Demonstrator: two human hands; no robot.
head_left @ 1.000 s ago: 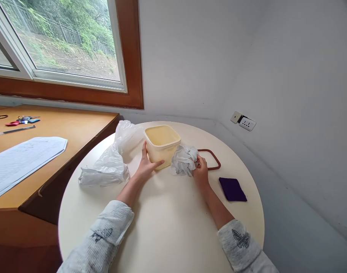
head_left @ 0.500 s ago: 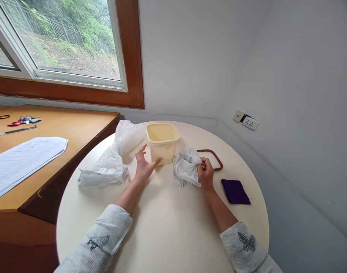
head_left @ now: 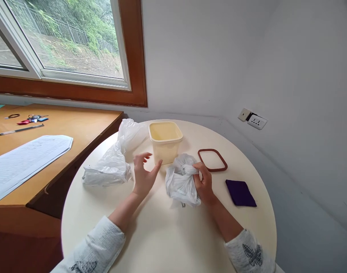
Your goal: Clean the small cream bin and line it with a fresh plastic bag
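My right hand (head_left: pixel 203 183) is closed on the gathered top of a knotted white plastic bag (head_left: pixel 181 185); what lies inside the bag is hidden. Just in front of the pale yellow square tub (head_left: pixel 165 149), my left hand (head_left: pixel 145 173) is open, thumb and fingers apart, with nothing in it. The tub stands upright without a lid, and its inside looks bare as far as I can see. To the left of that hand lies a second, crumpled white plastic bag (head_left: pixel 108 165). A brown rounded-square ring (head_left: pixel 223 162) rests flat beyond my right hand.
A dark purple folded cloth (head_left: pixel 241 193) lies on the right of the round white table (head_left: pixel 162 242). At left, a wooden desk (head_left: pixel 85 131) holds paper sheets (head_left: pixel 28 163), a pen (head_left: pixel 21 129) and keys (head_left: pixel 33 118). A wall socket (head_left: pixel 257 121) is at the right.
My right hand has brought the knotted bag nearer to me and a little left, uncovering more of the brown ring. My left hand has drawn back slightly from the tub. The view has shifted slightly.
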